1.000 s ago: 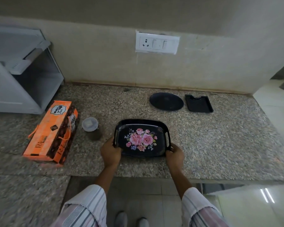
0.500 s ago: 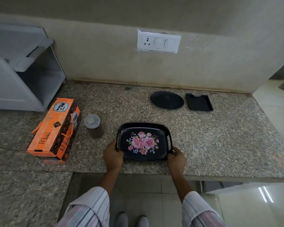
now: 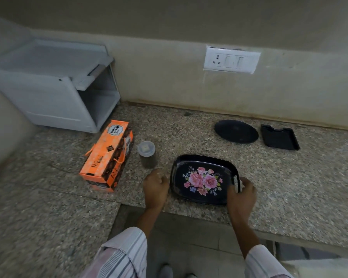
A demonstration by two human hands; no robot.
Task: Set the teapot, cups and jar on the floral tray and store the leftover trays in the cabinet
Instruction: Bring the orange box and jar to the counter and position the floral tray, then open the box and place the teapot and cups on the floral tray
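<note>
Head view: we see the floral tray [image 3: 204,180] flat on the tabletop, close to its front edge, near side almost at the lip. Our right hand [image 3: 241,194] curls its fingers over the tray's right handle, grasping it. Left hand [image 3: 155,187] sits against the left rim, fingers curled, but we cannot tell if it really grips the rim or just rests beside it.

Risk, as we judge it: the tray is so near the front edge that a one-sided pull could tip or slide it off toward the floor.

Jar [image 3: 147,152] with a clear lid stands just beyond the left hand, beside the orange box [image 3: 108,155]; a fast left reach could knock it over. Round black tray [image 3: 236,131] and small black rectangular tray [image 3: 279,137] lie well apart near the back edge. White cabinet [image 3: 54,91] stands open at the back left corner, with the box partly in the way. No teapot or cups visible.
</note>
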